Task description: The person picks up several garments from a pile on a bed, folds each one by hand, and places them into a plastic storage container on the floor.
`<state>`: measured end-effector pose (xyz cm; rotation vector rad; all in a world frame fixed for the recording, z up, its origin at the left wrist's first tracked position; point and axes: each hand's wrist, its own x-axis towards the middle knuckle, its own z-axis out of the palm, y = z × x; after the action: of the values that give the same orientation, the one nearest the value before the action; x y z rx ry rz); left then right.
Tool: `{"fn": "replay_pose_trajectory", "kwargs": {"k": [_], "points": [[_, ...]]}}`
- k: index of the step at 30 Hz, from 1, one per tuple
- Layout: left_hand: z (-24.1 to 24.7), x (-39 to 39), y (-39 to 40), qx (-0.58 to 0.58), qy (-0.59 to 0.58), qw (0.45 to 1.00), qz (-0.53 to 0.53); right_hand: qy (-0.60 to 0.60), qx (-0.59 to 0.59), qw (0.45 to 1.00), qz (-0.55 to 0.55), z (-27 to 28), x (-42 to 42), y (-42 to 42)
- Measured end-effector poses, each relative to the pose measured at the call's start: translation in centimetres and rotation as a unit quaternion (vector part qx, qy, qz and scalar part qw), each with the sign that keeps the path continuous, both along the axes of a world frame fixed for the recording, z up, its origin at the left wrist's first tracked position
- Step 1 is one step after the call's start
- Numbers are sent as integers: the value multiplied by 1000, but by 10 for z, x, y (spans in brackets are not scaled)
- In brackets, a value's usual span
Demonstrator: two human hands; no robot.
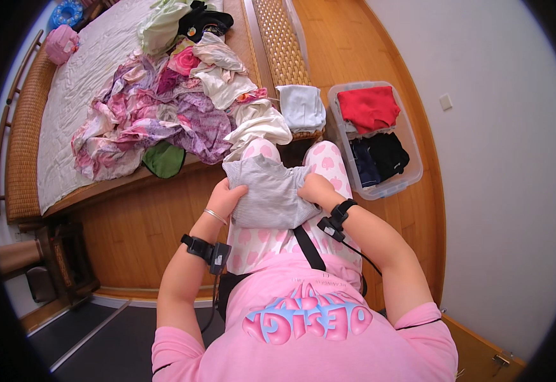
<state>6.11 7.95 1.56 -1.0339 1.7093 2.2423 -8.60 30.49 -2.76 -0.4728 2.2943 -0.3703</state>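
Note:
A grey finely striped garment (271, 196), partly folded, lies across the lap on pink-patterned white trousers. My left hand (228, 196) grips its left edge, thumb on top of the cloth. At its right edge my right hand (317, 189) pinches the fabric with curled fingers. Just beyond the knees, a folded stack of pale clothes (302, 107) rests on a woven bench (283, 43). To the right, a clear plastic bin (414, 157) holds a folded red garment (369, 107) and a black garment (390, 153). A white cloth (259, 125) lies near the left knee.
A heap of pink and purple patterned cloth (135, 119) covers part of the bed (61, 157). A green cloth (164, 159) hangs over the bed's edge. Farther back are a black garment (206, 21), a pink bag (62, 44) and a blue swim ring (66, 13). A wall stands at the right.

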Motion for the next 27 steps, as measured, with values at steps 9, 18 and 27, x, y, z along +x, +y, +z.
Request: {"fn": "replay_pose_trajectory", "kwargs": {"k": [9,18,27], "points": [[-17,30,-32,39,-4,996,81,-332,-269,849,-312,1,9,14],[-46,43,-30,237,-57,959,141,-483,-351,693,-403,-23,21,-5],[-38,32,-37,167,11,976,140,-524,-370,624,-445,-28,12,-8]]}}
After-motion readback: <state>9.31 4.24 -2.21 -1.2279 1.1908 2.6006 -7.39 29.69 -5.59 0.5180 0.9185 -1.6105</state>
